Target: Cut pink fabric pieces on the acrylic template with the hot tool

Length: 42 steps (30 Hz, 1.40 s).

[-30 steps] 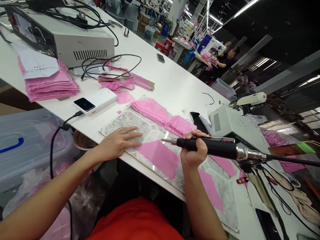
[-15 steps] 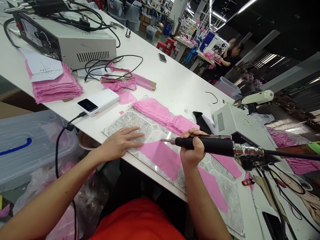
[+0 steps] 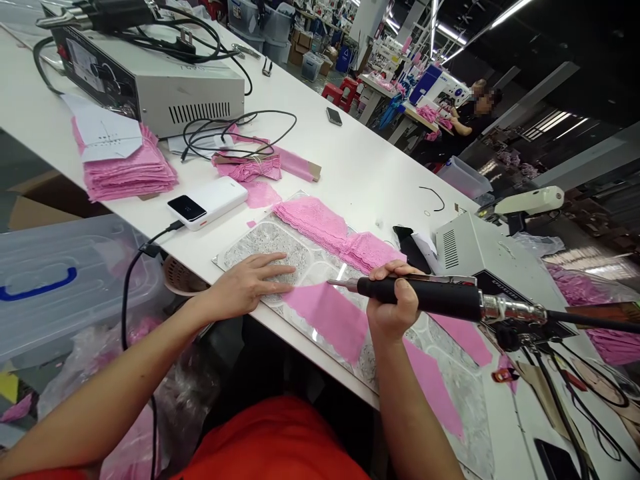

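Note:
My left hand (image 3: 250, 283) lies with fingers stretched out on a glass-like board (image 3: 270, 247), its fingertips at the left corner of a flat pink fabric piece (image 3: 333, 320). In my right hand (image 3: 394, 303) is a black corded hand tool (image 3: 430, 297) with a narrow metal tip, held nearly level. That tip points left and meets the upper edge of the pink piece; whether it presses down I cannot tell. Behind the tool lies a stack of pink lace fabric (image 3: 335, 230). More flat pink pieces (image 3: 435, 387) rest on the board right of my wrist.
A grey power box (image 3: 190, 93) with cables stands at the back left, near a pink fabric stack (image 3: 130, 173) and a white power bank (image 3: 215, 203). Another grey box (image 3: 475, 253) stands right. A phone (image 3: 334, 116) lies farther back. A person (image 3: 473, 123) sits in the distance.
The whole view has shifted slightly to the right in the picture. Both hands, the tool and the pink piece keep the same places relative to each other.

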Motion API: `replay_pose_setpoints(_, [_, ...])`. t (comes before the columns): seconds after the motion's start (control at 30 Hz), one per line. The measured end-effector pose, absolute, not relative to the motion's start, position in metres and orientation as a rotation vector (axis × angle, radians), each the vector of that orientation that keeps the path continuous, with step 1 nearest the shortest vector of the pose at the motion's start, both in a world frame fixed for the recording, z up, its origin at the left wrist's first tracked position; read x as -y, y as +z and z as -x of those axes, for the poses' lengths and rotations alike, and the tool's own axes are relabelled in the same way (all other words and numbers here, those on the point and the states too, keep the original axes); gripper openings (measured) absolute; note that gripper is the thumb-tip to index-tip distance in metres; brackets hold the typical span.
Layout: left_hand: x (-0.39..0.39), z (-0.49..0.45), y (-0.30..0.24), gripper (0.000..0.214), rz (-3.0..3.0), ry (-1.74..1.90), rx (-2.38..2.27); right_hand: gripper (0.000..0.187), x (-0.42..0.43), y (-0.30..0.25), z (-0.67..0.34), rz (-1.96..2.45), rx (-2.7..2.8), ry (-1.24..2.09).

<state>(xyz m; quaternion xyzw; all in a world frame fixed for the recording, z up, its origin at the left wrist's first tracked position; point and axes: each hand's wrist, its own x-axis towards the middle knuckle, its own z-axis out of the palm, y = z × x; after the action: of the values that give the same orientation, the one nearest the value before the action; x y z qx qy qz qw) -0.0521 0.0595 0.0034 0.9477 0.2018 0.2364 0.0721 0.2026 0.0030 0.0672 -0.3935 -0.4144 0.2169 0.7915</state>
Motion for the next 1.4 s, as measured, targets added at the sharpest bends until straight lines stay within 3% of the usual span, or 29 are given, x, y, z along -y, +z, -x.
replay_pose_setpoints(1.4, [-0.057,0.052,0.005,0.061,-2.824,0.724,-0.607,0.010,0.006,0.069,-0.181,0.765,0.891,0.632])
